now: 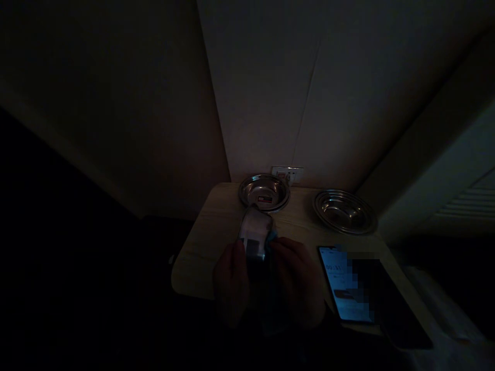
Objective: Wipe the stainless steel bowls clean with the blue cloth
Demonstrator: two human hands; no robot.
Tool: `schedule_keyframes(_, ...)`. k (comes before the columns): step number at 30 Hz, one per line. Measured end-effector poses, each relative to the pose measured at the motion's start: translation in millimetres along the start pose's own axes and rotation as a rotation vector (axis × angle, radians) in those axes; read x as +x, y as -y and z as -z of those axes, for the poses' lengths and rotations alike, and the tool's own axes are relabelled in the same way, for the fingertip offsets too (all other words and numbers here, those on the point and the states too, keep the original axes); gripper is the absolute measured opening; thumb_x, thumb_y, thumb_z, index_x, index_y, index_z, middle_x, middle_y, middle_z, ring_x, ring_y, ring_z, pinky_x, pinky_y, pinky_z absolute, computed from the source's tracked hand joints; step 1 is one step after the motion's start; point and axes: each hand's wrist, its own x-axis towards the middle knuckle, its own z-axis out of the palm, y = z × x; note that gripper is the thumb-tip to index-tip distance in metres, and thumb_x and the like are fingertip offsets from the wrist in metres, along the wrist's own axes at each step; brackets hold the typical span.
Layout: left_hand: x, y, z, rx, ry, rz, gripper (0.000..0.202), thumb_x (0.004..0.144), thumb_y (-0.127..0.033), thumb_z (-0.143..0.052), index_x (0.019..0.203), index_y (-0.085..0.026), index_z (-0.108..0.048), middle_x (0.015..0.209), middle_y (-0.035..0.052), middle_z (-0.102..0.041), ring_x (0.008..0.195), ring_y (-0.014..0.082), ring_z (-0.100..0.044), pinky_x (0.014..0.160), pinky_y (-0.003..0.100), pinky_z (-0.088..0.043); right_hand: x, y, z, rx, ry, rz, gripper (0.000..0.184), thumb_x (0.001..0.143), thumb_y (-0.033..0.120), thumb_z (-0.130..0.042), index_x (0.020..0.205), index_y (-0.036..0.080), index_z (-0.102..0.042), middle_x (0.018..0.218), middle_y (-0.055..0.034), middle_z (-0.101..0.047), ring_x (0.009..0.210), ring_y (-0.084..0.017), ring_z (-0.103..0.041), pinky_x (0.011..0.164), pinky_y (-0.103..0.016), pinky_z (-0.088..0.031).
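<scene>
The scene is very dim. My left hand (pixel 231 281) and my right hand (pixel 299 281) are both closed around a small shiny steel cup or tumbler (pixel 255 232), held tilted above the near edge of a light wooden table (pixel 201 247). A blue cloth (pixel 273 242) shows between the cup and my right fingers. Just beyond the cup sits a steel bowl (pixel 264 192) with a label inside it. A second steel bowl (pixel 344 211) rests further right on the table.
A lit phone (pixel 346 283) lies on the table to the right of my hands, beside a dark flat object (pixel 398 309). A wall socket (pixel 286 172) sits behind the bowls. Dark walls surround the table; pale bedding lies at the right.
</scene>
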Motion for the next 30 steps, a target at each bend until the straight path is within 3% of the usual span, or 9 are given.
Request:
schedule_keyframes(7, -2.8, -0.6, 0.8, 0.002, -0.029, 0.01, 0.042, 0.082, -0.051, -0.039, 0.062, -0.018, -0.056, 0.055, 0.0005, -0.057, 0.052, 0.0122, -0.05, 0.048, 0.022, -0.038, 1.0, 9.2, 2.6, -0.076, 0.005, 0.166, 0.036, 0.085, 0.011, -0.051, 0.116, 0.026, -0.059, 0.103, -0.0078, -0.062, 0.092, -0.02, -0.059, 0.074, -0.032, -0.052)
schedule_keyframes(13, -1.6, -4.8, 1.6, 0.046, -0.054, -0.013, 0.041, 0.082, -0.05, -0.038, 0.059, -0.019, -0.054, 0.052, 0.0005, -0.056, 0.049, 0.0122, -0.049, 0.045, 0.022, -0.037, 9.2, 12.2, 3.7, -0.129, 0.009, 0.19, 0.032, 0.086, 0.012, -0.048, 0.114, 0.024, -0.06, 0.101, -0.0085, -0.062, 0.09, -0.02, -0.058, 0.074, -0.033, -0.053)
schedule_keyframes(17, -1.5, -4.7, 1.6, 0.053, -0.039, -0.007, 0.04, 0.081, -0.048, -0.039, 0.059, -0.019, -0.053, 0.052, 0.0004, -0.055, 0.049, 0.012, -0.049, 0.046, 0.022, -0.037, 9.9, 11.6, 3.8, -0.116, 0.065, 0.291, 0.029, 0.088, 0.015, -0.049, 0.112, 0.022, -0.06, 0.098, -0.0088, -0.064, 0.088, -0.02, -0.058, 0.072, -0.032, -0.054)
schedule_keyframes(22, -3.6, -4.3, -1.8, 0.046, -0.05, 0.032, 0.04, 0.081, -0.048, -0.039, 0.059, -0.019, -0.054, 0.052, 0.0003, -0.055, 0.049, 0.0118, -0.048, 0.045, 0.022, -0.037, 18.1, 3.9, 8.1, -0.121, 0.018, 0.179, 0.029, 0.086, 0.012, -0.048, 0.11, 0.022, -0.062, 0.102, -0.0099, -0.062, 0.092, -0.02, -0.059, 0.075, -0.032, -0.053)
schedule_keyframes(25, -3.3, -3.3, -3.4, 0.046, -0.043, 0.039, 0.04, 0.081, -0.048, -0.039, 0.059, -0.018, -0.054, 0.051, 0.0, -0.055, 0.049, 0.0115, -0.048, 0.044, 0.021, -0.036, 16.7, 0.3, 9.9, -0.102, 0.068, 0.205, 0.03, 0.085, 0.011, -0.05, 0.111, 0.022, -0.061, 0.099, -0.009, -0.063, 0.089, -0.019, -0.06, 0.072, -0.03, -0.054)
schedule_keyframes(30, -2.9, -2.1, -5.9, 0.039, -0.046, 0.008, 0.039, 0.081, -0.048, -0.039, 0.06, -0.018, -0.054, 0.053, -0.0007, -0.055, 0.05, 0.011, -0.049, 0.046, 0.02, -0.038, 10.6, -0.3, 9.9, -0.122, 0.028, 0.199, 0.029, 0.084, 0.01, -0.049, 0.109, 0.02, -0.061, 0.102, -0.0109, -0.062, 0.093, -0.02, -0.059, 0.075, -0.032, -0.054)
